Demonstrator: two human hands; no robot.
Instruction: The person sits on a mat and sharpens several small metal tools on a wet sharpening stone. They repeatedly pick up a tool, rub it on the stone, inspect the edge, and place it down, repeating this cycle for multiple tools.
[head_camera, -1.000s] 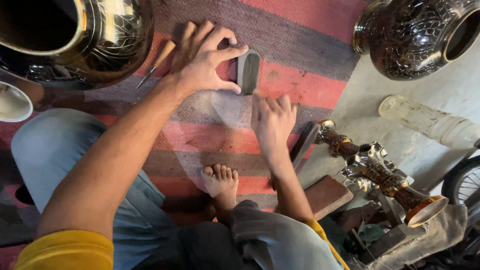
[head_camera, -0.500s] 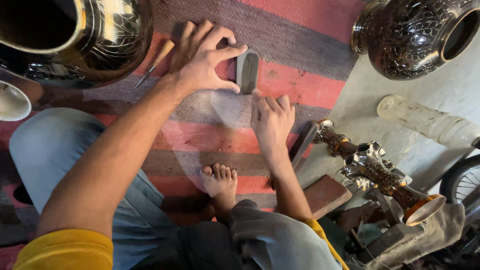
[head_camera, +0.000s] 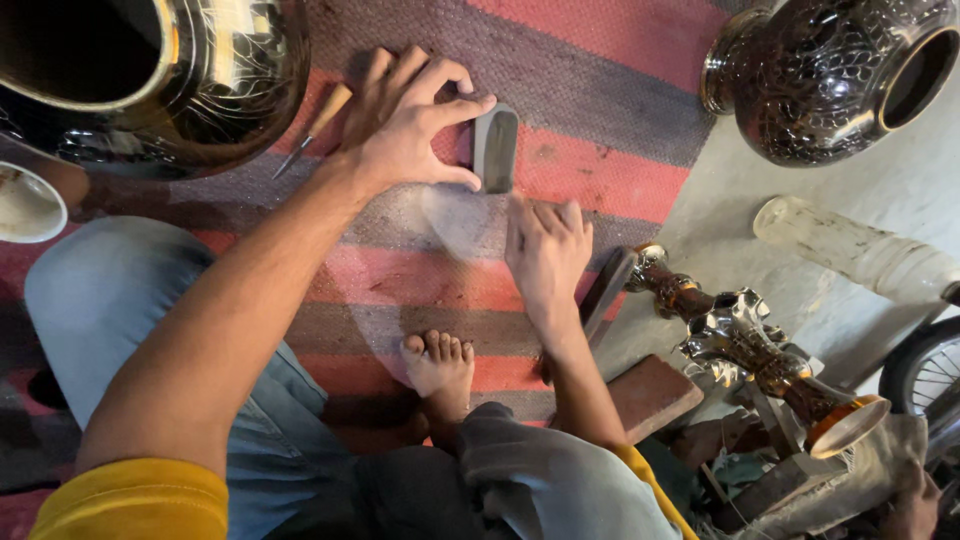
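grey rectangular sharpening stone (head_camera: 495, 148) upper centre of frame, i see left hand (head_camera: 405, 125) pinching it; right hand (head_camera: 545, 250) loose, flat on striped woven rug (head_camera: 600, 170) below.

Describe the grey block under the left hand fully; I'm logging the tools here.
The grey block is a small, oblong slab with rounded corners, stone-like and dull, darker along its middle. It stands on edge on the striped rug. The left hand grips it between thumb and forefinger. The right hand lies just below it; contact is unclear.
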